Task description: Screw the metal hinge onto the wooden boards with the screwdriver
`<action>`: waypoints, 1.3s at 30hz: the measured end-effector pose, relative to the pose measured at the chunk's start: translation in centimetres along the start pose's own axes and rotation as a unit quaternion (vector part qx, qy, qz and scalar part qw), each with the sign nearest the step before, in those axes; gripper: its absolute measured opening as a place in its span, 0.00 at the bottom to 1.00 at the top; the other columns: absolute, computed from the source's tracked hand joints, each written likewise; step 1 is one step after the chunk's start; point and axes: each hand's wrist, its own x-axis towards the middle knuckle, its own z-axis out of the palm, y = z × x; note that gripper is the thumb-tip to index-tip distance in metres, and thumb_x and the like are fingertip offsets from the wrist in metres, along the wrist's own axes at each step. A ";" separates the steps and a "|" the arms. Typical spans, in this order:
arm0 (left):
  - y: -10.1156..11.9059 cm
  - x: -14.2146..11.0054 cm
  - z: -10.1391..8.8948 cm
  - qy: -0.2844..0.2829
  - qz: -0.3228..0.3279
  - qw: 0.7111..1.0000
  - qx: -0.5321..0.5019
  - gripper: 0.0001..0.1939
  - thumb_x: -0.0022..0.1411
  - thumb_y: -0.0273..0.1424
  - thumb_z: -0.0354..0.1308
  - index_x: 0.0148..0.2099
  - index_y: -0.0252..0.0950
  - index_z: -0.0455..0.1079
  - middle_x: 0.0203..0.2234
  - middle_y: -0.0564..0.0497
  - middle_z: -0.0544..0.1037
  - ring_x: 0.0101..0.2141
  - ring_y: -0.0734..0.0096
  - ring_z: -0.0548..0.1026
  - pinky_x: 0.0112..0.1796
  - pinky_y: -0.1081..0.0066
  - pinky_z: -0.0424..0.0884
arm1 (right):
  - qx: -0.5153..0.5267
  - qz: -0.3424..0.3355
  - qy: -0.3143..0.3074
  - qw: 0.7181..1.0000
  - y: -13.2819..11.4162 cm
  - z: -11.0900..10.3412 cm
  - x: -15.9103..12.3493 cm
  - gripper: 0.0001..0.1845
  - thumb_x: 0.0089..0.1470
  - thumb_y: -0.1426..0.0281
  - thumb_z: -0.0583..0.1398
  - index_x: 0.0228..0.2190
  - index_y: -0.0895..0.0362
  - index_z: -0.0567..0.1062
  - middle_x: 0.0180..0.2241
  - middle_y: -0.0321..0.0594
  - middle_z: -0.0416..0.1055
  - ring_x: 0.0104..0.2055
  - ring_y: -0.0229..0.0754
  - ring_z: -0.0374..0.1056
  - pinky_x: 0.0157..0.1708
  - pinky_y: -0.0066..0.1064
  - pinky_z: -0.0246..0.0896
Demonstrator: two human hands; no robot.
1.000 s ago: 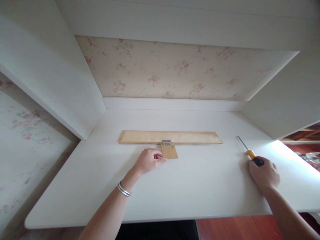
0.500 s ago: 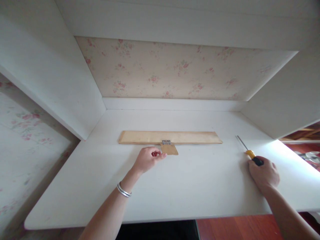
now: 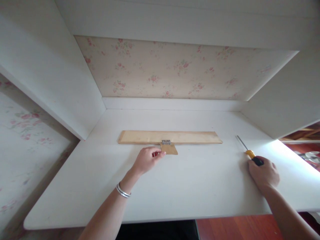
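A long wooden board (image 3: 190, 137) lies across the middle of the white desk (image 3: 175, 186). A small silver hinge (image 3: 166, 142) joins it to a small wooden flap (image 3: 170, 149) at its near edge. My left hand (image 3: 147, 159), with bracelets on the wrist, pinches the left edge of that flap, and the flap looks tipped up off the desk. My right hand (image 3: 264, 173) rests on the desk at the right, closed on the black and yellow handle of a screwdriver (image 3: 248, 152) whose metal shaft points away from me.
White cabinet panels rise on the left (image 3: 50, 76) and right (image 3: 287, 96), with a shelf overhead. Floral wallpaper (image 3: 170, 70) covers the back wall. Reddish wood floor (image 3: 237, 228) shows below the desk's near edge.
The small flap looks shorter than a second ago, lifted on its hinge by my left hand. My right hand and the screwdriver have stayed put.
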 end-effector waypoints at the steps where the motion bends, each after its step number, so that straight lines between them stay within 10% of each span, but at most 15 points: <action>1: 0.2 0.0 -0.1 0.009 -0.006 1.000 -0.001 0.22 0.64 0.49 0.49 0.32 0.38 0.74 0.24 0.54 0.75 0.26 0.74 0.69 0.29 0.73 0.60 | 0.001 -0.001 -0.001 1.000 0.0 0.0 0.0 0.28 0.52 0.54 0.52 0.52 0.52 0.70 0.48 0.47 0.67 0.44 0.52 0.65 0.39 0.37 0.54; 13: -1.0 -0.1 0.8 -0.005 0.000 0.985 0.172 0.15 0.57 0.46 0.60 0.31 0.41 0.74 0.27 0.55 0.76 0.27 0.72 0.70 0.28 0.71 0.58 | 0.002 -0.009 0.007 1.000 0.5 0.4 0.3 0.28 0.52 0.53 0.53 0.51 0.51 0.70 0.47 0.46 0.66 0.42 0.50 0.64 0.39 0.37 0.54; 22: -0.2 -0.2 0.3 0.038 0.058 0.991 0.116 0.22 0.67 0.46 0.46 0.31 0.39 0.73 0.25 0.52 0.75 0.28 0.73 0.70 0.32 0.72 0.61 | -0.001 -0.008 0.012 1.000 0.4 0.4 0.2 0.28 0.52 0.53 0.53 0.51 0.50 0.70 0.46 0.44 0.66 0.40 0.48 0.64 0.38 0.36 0.54; 39: -1.3 -0.1 0.6 0.014 0.015 0.984 0.177 0.15 0.65 0.43 0.50 0.36 0.42 0.73 0.33 0.52 0.78 0.33 0.70 0.74 0.34 0.71 0.64 | 0.010 -0.021 0.001 1.000 0.2 -0.1 -0.1 0.28 0.52 0.53 0.52 0.51 0.53 0.70 0.45 0.45 0.66 0.40 0.48 0.64 0.38 0.36 0.53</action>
